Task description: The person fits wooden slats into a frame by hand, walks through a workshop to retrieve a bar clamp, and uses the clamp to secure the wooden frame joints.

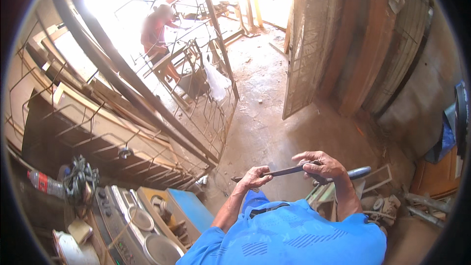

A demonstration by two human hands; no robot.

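In front of my chest I hold a narrow, dark flat bar (284, 172), nearly level and running from left to right. My left hand (255, 177) is closed around it, and a thin dark end sticks out past that hand's left side. Toward the other end, my right hand (324, 165) grips the bar between thumb and fingers, its forefinger partly raised. The fingers hide part of that end. Just past my right wrist is a blue-grey tube end (359, 171). The bar's exact kind cannot be made out.
A metal lattice gate (147, 113) stands at left with boards behind it; a white bag (216, 81) hangs there. Another person (158, 32) bends over outside. A door leaf (311, 44) stands ahead right. Stereo equipment (132, 225) and a bottle (44, 184) are near left.
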